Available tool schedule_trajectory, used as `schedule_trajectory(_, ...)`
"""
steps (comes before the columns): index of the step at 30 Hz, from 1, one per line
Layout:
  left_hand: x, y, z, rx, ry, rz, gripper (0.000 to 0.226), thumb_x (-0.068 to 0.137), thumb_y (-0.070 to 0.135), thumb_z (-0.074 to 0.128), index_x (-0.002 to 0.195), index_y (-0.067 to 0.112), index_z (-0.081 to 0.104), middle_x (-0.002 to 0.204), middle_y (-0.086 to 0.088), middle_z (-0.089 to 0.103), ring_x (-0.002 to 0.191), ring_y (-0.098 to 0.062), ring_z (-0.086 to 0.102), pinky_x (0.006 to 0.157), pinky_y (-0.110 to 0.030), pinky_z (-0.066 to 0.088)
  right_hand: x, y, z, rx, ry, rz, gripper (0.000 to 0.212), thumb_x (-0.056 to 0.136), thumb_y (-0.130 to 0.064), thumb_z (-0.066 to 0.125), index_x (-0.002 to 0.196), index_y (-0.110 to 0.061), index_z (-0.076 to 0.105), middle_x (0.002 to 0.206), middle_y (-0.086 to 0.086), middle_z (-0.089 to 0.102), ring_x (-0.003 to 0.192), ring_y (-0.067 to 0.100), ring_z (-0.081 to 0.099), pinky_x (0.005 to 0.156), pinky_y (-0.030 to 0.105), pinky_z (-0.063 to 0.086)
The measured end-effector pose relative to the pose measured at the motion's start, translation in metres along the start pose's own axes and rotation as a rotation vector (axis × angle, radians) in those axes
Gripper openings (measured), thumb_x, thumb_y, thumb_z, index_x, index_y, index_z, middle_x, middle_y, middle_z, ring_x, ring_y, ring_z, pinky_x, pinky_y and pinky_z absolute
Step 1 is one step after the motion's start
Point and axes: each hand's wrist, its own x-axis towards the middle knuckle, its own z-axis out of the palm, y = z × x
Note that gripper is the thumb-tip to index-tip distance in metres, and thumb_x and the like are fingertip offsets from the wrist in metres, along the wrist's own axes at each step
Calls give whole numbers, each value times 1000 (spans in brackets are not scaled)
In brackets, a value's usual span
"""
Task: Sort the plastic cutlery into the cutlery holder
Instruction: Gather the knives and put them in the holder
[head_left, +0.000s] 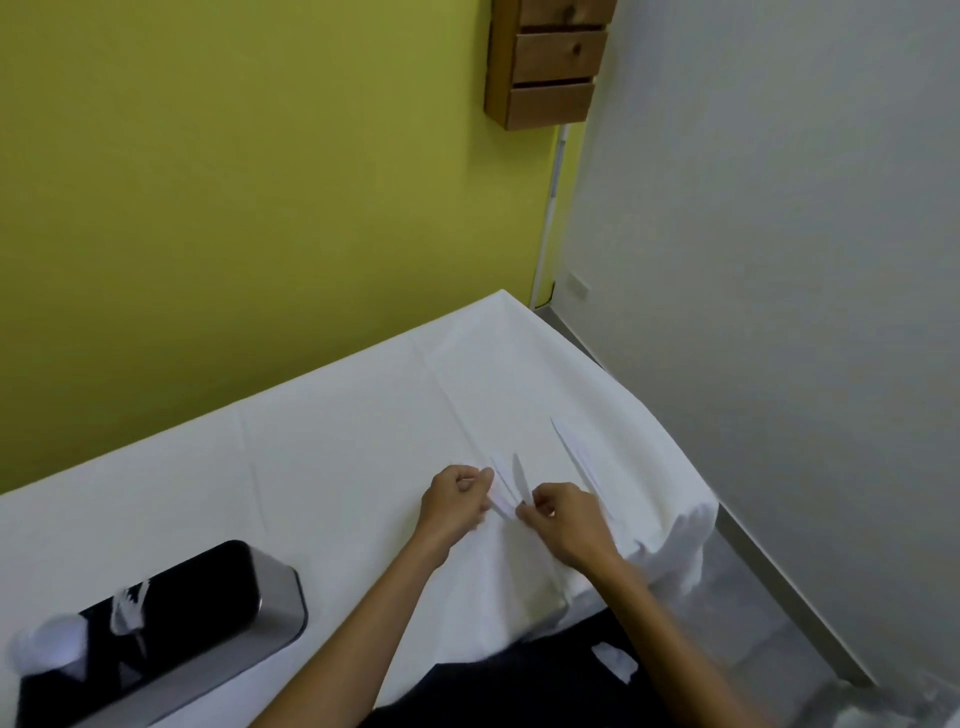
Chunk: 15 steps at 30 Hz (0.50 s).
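Plastic knives (503, 491) are lying near the table's (337, 441) right edge, between our hands. Our left hand (456, 501) is pinching one with curled fingers; our right hand (569, 522) is pinching the other. A third knife (577, 460) is lying just beyond. The cutlery holder (218, 608) is sitting near the left edge.

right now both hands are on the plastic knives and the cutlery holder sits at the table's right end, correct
Not quite: the head view shows the cutlery holder at the left end of the table, not the right. The left hand and right hand are indeed on the plastic knives.
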Motion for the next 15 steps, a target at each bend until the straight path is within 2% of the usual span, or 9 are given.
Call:
schedule_trajectory(3, 2, 1, -7, -39, 70, -7, 26, 96, 42, 61, 102, 17, 64, 91, -3, 75, 75, -16, 70, 67, -28, 57, 2, -10, -5, 85, 63, -95, 39, 92, -41, 63, 70, -9, 65, 63, 7, 58, 57, 16, 50, 53, 24, 36)
schedule_trajectory(6, 2, 1, -14, -72, 139, -30, 23, 97, 39, 60, 100, 16, 63, 94, -3, 74, 73, -14, 71, 62, -25, 54, 11, -19, -12, 146, 124, -140, 46, 93, -43, 60, 68, -4, 58, 60, 12, 47, 53, 16, 38, 51, 23, 28)
schedule_trajectory(8, 2, -1, -17, -72, 155, -51, 25, 97, 39, 59, 100, 15, 64, 90, -4, 74, 68, -14, 69, 60, -25, 51, 18, -24, -15, 138, 132, -139, 46, 92, -43, 60, 68, -3, 58, 58, 6, 43, 52, 15, 37, 53, 28, 32)
schedule_trajectory(9, 3, -3, -17, -71, 157, -59, 26, 97, 39, 59, 100, 14, 64, 88, -5, 75, 66, -15, 67, 60, -25, 51, 20, -27, -15, 117, 124, -143, 43, 91, -43, 61, 69, -6, 60, 59, 3, 48, 54, 14, 41, 54, 31, 35)
schedule_trajectory(10, 3, -5, -16, -71, 156, -65, 27, 97, 40, 59, 100, 14, 65, 87, -6, 75, 65, -15, 67, 61, -26, 51, 23, -28, -14, 86, 105, -147, 37, 91, -42, 63, 72, -11, 64, 65, 1, 56, 60, 14, 49, 58, 31, 40)
schedule_trajectory(12, 4, -7, -14, -66, 148, -75, 27, 98, 39, 59, 100, 13, 65, 87, -6, 75, 65, -16, 67, 61, -27, 53, 24, -27, -10, -2, 34, -127, 22, 91, -43, 66, 96, -21, 71, 91, -3, 68, 78, 13, 58, 67, 29, 45)
schedule_trajectory(13, 4, -7, -14, -63, 142, -80, 26, 98, 37, 58, 101, 12, 65, 87, -7, 74, 66, -16, 67, 62, -27, 54, 23, -25, -7, -49, 3, -116, 27, 91, -43, 67, 108, -22, 70, 102, -2, 68, 85, 13, 60, 71, 28, 47)
schedule_trajectory(15, 5, -9, -15, -63, 131, -88, 24, 98, 34, 59, 101, 12, 66, 88, -7, 74, 67, -17, 68, 65, -28, 58, 20, -17, -2, -129, -4, -91, 36, 91, -43, 66, 120, -23, 64, 114, -2, 64, 95, 15, 63, 77, 28, 50)
